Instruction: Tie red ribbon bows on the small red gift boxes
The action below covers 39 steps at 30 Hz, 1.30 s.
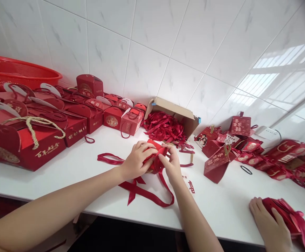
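Both of my hands are closed on a small red gift box (154,168) at the middle of the white table. My left hand (138,159) wraps round its left side. On the right, my right hand (171,161) pinches the box's edge with thumb and fingers. A dark red ribbon (152,196) trails from the box, looping on the table in front, and a ribbon loop (107,159) lies to the left. Much of the box is hidden behind my fingers.
A cardboard carton (191,122) full of red ribbons (165,126) lies behind my hands. Several red boxes (43,140) line the left, near a red basket (23,71). More boxes (216,162) stand right. Another person's hand (271,224) holds a ribboned red box (286,213).
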Motion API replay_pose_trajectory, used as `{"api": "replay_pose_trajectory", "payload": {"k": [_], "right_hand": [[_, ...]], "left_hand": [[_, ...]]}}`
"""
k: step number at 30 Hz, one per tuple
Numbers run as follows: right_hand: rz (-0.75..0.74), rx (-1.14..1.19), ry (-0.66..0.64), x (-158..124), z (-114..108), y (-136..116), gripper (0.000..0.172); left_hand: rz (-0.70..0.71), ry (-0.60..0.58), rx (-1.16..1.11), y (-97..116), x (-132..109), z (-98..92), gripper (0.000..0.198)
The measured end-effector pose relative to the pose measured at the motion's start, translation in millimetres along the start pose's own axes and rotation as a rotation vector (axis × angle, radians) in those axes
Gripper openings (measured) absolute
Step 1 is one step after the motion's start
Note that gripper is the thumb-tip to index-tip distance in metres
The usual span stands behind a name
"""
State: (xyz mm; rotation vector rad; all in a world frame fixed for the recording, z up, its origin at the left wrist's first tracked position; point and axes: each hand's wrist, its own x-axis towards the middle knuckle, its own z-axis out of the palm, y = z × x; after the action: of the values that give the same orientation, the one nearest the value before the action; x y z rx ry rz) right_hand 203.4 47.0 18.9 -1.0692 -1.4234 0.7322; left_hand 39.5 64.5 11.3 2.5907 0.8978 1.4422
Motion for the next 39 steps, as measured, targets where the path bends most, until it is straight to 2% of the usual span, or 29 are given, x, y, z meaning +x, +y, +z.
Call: {"api": "replay_pose_trajectory", "payload": {"k": [11, 16, 21, 28, 31, 39], "right_hand": [[0.009, 0.062, 0.026, -1, 5, -5, 0.021], [0.015, 0.150, 0.016, 5, 1, 1, 0.022], [0.016, 0.278, -0.044, 11, -7, 12, 0.023], [0.051, 0.383, -0.102, 13, -9, 30, 0.017], [0.058, 0.405, -0.111, 15, -9, 34, 0.015], [0.101, 0.450, -0.110, 22, -13, 41, 0.027]], "left_hand": [[0.011, 0.018, -0.058, -5, 2, -0.4, 0.014], [-0.060, 0.047, -0.077, -6, 7, 1.0, 0.016], [-0.183, -0.004, -0.042, 5, 10, 0.5, 0.027], [-0.321, -0.097, 0.022, 20, 12, -2.7, 0.030], [-0.350, -0.093, 0.049, 24, 12, 0.2, 0.031], [-0.378, -0.039, 0.068, 33, 12, 15.5, 0.033]]}}
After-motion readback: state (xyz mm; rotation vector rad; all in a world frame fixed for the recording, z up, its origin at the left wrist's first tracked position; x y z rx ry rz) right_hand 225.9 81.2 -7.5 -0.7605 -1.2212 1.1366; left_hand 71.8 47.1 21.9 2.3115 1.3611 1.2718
